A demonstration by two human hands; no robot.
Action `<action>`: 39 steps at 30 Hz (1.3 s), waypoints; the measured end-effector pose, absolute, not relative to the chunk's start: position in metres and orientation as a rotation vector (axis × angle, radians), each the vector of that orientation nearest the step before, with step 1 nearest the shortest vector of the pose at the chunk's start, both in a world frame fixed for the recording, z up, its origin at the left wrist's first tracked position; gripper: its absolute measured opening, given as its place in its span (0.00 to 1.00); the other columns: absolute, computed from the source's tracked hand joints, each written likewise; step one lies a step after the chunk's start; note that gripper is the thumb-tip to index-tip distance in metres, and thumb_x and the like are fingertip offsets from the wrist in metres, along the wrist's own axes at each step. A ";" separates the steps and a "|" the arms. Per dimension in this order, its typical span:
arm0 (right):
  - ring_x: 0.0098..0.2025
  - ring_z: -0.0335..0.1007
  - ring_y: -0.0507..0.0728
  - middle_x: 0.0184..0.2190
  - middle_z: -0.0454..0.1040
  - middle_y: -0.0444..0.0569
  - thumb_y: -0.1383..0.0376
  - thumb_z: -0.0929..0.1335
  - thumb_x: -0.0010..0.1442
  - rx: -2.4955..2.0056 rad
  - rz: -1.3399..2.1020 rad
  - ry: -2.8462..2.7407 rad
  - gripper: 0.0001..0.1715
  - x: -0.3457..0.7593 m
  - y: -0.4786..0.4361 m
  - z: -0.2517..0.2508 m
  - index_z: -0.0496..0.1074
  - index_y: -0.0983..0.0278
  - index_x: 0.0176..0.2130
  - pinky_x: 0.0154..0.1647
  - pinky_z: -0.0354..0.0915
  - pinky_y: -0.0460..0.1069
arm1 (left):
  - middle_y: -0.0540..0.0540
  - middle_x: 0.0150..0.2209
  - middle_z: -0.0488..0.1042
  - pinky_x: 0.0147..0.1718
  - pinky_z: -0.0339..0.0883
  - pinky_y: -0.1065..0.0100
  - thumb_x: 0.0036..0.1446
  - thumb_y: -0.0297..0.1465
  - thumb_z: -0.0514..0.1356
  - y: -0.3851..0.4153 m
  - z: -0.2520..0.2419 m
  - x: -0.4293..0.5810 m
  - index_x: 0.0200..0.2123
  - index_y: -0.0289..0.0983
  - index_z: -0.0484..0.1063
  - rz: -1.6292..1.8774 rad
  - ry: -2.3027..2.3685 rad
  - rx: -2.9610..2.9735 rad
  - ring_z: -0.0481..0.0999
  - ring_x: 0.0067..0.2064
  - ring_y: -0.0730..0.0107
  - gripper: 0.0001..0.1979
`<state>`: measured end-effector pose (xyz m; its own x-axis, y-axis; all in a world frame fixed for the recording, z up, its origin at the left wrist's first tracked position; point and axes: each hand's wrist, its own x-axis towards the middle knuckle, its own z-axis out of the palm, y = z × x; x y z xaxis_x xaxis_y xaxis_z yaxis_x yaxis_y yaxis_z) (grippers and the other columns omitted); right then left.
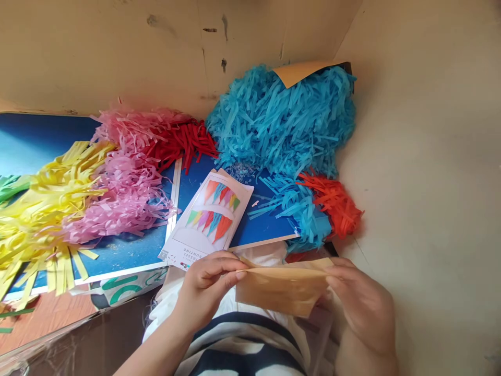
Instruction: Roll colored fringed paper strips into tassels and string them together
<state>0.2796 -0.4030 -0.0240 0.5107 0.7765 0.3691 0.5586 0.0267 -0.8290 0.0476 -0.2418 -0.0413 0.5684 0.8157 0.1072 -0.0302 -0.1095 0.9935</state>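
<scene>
Both hands hold a folded tan paper piece (pixel 281 288) low in the view, just above my striped shirt. My left hand (pixel 209 290) pinches its left edge with curled fingers. My right hand (pixel 362 303) grips its right end, fingers wrapped round it. Just beyond the hands lies a white printed card (pixel 195 237) picturing coloured tassel bunting, resting on a blue board (pixel 266 222).
Piles of shredded tissue fringe cover the boards: blue (pixel 282 122), red (pixel 180 141), pink (pixel 125 193), yellow (pixel 43 209), orange-red (pixel 336 203). A beige wall stands behind and to the right. A tan sheet (pixel 301 70) pokes out above the blue pile.
</scene>
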 end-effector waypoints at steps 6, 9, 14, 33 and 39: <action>0.49 0.71 0.60 0.46 0.73 0.49 0.66 0.68 0.63 -1.790 0.061 -1.346 0.06 0.282 -0.393 -0.016 0.75 0.58 0.34 0.48 0.65 0.54 | 0.44 0.42 0.78 0.46 0.70 0.65 0.61 0.28 0.60 -0.247 -0.039 0.051 0.34 0.40 0.78 0.930 0.576 1.659 0.77 0.46 0.64 0.06; 0.51 0.73 0.60 0.43 0.79 0.46 0.66 0.67 0.65 -1.865 0.007 -1.623 0.06 0.269 -0.382 -0.002 0.74 0.58 0.43 0.59 0.53 0.59 | 0.48 0.37 0.80 0.53 0.66 0.62 0.61 0.21 0.57 -0.255 -0.039 0.053 0.41 0.41 0.73 0.958 0.484 1.826 0.79 0.41 0.68 0.10; 0.41 0.76 0.55 0.35 0.80 0.42 0.66 0.68 0.67 -1.651 0.131 -1.830 0.03 0.241 -0.361 0.015 0.73 0.60 0.40 0.51 0.52 0.55 | 0.50 0.36 0.80 0.56 0.62 0.61 0.60 0.20 0.58 -0.262 -0.038 0.054 0.42 0.41 0.72 0.949 0.440 1.966 0.79 0.39 0.69 0.12; 0.29 0.72 0.50 0.25 0.77 0.41 0.69 0.67 0.66 -1.508 0.337 -1.783 0.11 0.234 -0.355 0.021 0.72 0.64 0.30 0.41 0.52 0.53 | 0.52 0.31 0.76 0.53 0.66 0.62 0.58 0.22 0.63 -0.266 -0.027 0.057 0.40 0.44 0.79 0.854 0.405 1.793 0.76 0.34 0.71 0.11; 0.29 0.72 0.50 0.25 0.77 0.41 0.69 0.67 0.67 -1.498 0.345 -1.813 0.10 0.234 -0.356 0.022 0.72 0.64 0.31 0.41 0.53 0.53 | 0.49 0.28 0.76 0.47 0.71 0.59 0.58 0.26 0.64 -0.267 -0.026 0.059 0.36 0.43 0.80 0.875 0.427 1.766 0.76 0.32 0.67 0.06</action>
<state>0.2335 -0.3559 0.0219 -0.0382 0.9281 0.3704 0.7269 0.2802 -0.6270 0.0595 -0.2666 -0.0257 0.6662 0.6570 0.3529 -0.1261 -0.3672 0.9216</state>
